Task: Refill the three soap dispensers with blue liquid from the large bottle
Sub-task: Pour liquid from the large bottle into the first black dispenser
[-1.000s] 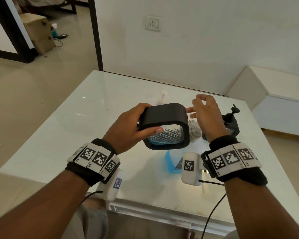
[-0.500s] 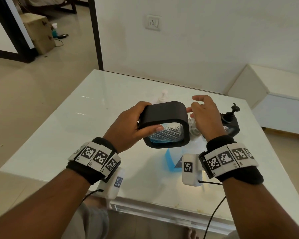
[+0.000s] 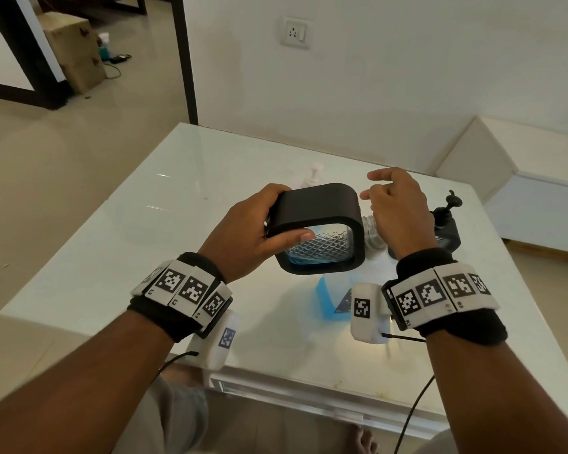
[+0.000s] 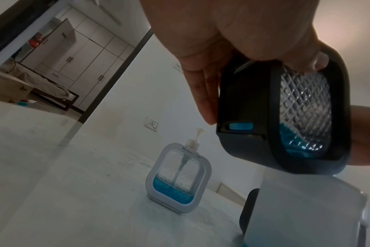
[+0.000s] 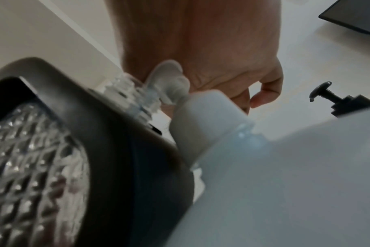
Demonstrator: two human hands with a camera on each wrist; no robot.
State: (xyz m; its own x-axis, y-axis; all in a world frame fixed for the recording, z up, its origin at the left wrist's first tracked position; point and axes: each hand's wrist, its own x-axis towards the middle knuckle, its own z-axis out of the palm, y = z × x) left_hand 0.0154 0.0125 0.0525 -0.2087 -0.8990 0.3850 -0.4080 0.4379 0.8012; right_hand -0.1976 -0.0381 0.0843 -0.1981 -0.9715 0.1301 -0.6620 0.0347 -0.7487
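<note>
1. The white glossy glass-topped table (image 3: 210,178) lay in front of me and carried everything else.
2. The large translucent white plastic bottle (image 5: 285,183) with blue liquid in its base stood on the near part of the table, under my hands; its white cap (image 5: 201,120) was on.
3. I held the black-framed, rounded-square soap dispenser (image 3: 318,208) with a diamond-patterned clear window above the table, over the large bottle and tipped on its side. Its clear threaded neck (image 3: 369,224) pointed toward my right hand and carried no pump. A little blue liquid sat pooled in the low corner of the window.
4. My left hand (image 3: 243,231) gripped that dispenser, thumb across the window's upper edge and fingers wrapped behind the frame.
5. My right hand (image 3: 394,208) hovered just beside the open neck, fingers loosely curled; whether it held anything small, I could not tell.
6. A white-framed clear soap dispenser (image 4: 177,177) stood upright farther back on the table, white pump fitted, blue liquid filling only its bottom.
7. A second black dispenser (image 3: 446,231) with a black pump stood upright at the right, beyond my right wrist.
</note>
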